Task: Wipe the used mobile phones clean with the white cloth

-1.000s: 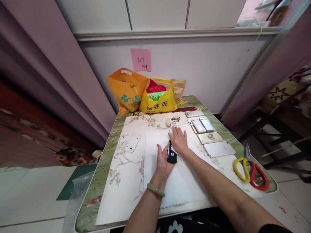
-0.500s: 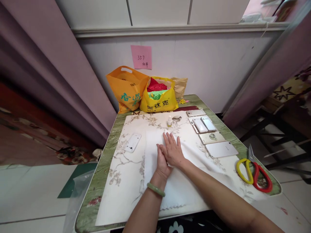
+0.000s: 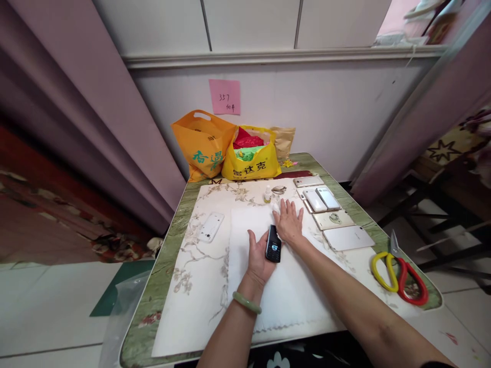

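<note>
A small black keypad phone [image 3: 273, 245] rests in my left hand [image 3: 259, 258], palm up with the thumb held out to the side. My right hand [image 3: 289, 221] lies just beyond and right of the phone, palm down with its fingers stretched out. It is over the upper part of a white cloth [image 3: 249, 230]; whether it touches the cloth closely I cannot tell. Past its fingertips stand a small bottle [image 3: 267, 195] with a white cap and a pair of glasses or thin wire piece [image 3: 279, 189].
Several phones, among them a white one [image 3: 348, 238], line the right side. Big scissors [image 3: 399, 276] with yellow and red handles lie at the right edge. A white phone cover [image 3: 211, 227] is on the left. An orange bag [image 3: 203, 145] and a yellow bag [image 3: 251, 166] stand at the back.
My right hand has lifted off my left palm and moved forward and right. The black phone, hidden between the hands before, now shows in my left hand.
</note>
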`<state>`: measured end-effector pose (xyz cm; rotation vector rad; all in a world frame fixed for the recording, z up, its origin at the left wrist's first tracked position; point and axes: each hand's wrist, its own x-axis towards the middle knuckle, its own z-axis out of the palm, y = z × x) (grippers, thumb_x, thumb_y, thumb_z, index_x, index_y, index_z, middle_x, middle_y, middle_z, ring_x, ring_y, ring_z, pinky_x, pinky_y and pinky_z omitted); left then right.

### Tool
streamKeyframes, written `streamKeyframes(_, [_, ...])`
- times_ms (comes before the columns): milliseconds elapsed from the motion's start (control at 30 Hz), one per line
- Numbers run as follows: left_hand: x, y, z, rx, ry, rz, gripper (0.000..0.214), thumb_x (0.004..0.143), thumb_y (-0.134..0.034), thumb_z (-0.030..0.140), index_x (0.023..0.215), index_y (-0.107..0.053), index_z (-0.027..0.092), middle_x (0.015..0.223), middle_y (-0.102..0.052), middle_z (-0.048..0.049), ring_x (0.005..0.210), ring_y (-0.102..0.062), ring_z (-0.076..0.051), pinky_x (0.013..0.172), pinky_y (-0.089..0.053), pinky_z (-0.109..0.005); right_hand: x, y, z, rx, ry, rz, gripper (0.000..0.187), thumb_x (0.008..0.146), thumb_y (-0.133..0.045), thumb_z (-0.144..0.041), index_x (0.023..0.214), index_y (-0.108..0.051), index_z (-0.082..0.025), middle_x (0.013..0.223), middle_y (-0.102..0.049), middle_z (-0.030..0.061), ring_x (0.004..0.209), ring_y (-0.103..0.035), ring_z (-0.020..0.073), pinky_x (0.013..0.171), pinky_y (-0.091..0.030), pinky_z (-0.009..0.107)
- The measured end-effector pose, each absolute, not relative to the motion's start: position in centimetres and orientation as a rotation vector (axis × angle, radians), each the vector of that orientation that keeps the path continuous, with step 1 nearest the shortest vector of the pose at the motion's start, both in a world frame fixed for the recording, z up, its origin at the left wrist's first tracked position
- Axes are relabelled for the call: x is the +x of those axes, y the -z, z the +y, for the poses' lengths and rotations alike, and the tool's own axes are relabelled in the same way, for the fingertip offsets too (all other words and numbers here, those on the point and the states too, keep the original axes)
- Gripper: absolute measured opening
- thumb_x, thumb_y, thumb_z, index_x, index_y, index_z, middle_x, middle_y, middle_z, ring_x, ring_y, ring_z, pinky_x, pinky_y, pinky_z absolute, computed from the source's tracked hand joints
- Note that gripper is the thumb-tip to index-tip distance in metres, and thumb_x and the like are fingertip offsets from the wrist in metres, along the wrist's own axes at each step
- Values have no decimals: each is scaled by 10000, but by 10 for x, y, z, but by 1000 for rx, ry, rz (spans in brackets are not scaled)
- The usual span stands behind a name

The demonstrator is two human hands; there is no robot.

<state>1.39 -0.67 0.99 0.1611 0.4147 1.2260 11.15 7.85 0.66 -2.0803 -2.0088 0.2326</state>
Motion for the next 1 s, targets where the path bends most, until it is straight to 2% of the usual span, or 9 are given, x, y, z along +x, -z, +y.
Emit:
streamKeyframes(167, [12, -9, -7, 107, -1187, 401, 764, 843, -374, 712, 1308, -551, 131, 1343, -566, -177, 1317, -449, -324, 1108, -320, -484, 108, -8, 31, -1889, -197, -2200, 636, 989, -192, -471, 1531, -165, -138, 1593, -142, 105, 1471, -25, 250, 1156, 38, 514])
streamKeyframes(400, [15, -9, -6, 136, -1247, 392, 657, 870, -369, 675, 1331, -544, 241, 1439, -491, -86, 1384, -360, -295, 1135, -283, -476, 88, -19, 17, -1695, -400, -2352, 626, 991, -170, -499, 1539, -127, -198, 1600, -123, 70, 1473, -15, 238, 1156, -8, 536])
streamKeyframes(633, [15, -13, -5, 187, -1213, 369, 696, 868, -388, 671, 1326, -539, 170, 1398, -525, -144, 1340, -421, -306, 1108, -316, -478, 100, -10, 66, -1872, -487, -2203, 619, 994, -143, -503, 1539, -107, -211, 1598, -129, 89, 1470, -51, 242, 1144, -24, 549])
streamKeyframes(767, [12, -8, -7, 139, -1240, 467, 727, 854, -400, 686, 1249, -591, 107, 1278, -612, -181, 1259, -508, -299, 1077, -371, -447, 126, -8, 76, -1978, -380, -2067, 625, 995, -166, -485, 1519, -213, -148, 1580, -195, 118, 1465, -84, 251, 1147, -22, 529])
streamKeyframes(867, [10, -3, -7, 96, -1287, 533, 720, 849, -413, 685, 1189, -620, 86, 1191, -652, -199, 1205, -551, -296, 1050, -406, -444, 156, -18, 69, -1937, -188, -1900, 608, 991, -201, -465, 1445, -375, -99, 1526, -330, 142, 1440, -189, 261, 1151, -66, 503])
streamKeyframes(933, [11, -2, -7, 90, -1294, 536, 710, 850, -414, 682, 1175, -625, 87, 1168, -658, -201, 1183, -567, -292, 1042, -415, -443, 173, -29, 58, -1851, -172, -1840, 561, 974, -265, -474, 1349, -495, -127, 1420, -484, 140, 1346, -375, 263, 1112, -221, 460])
streamKeyframes(1000, [12, -2, -7, 93, -1296, 531, 705, 852, -417, 677, 1167, -628, 83, 1148, -664, -201, 1160, -582, -288, 1038, -420, -438, 183, -38, 45, -1803, -351, -1839, 497, 943, -338, -522, 1196, -605, -187, 1222, -636, 101, 1098, -590, 239, 936, -415, 371])
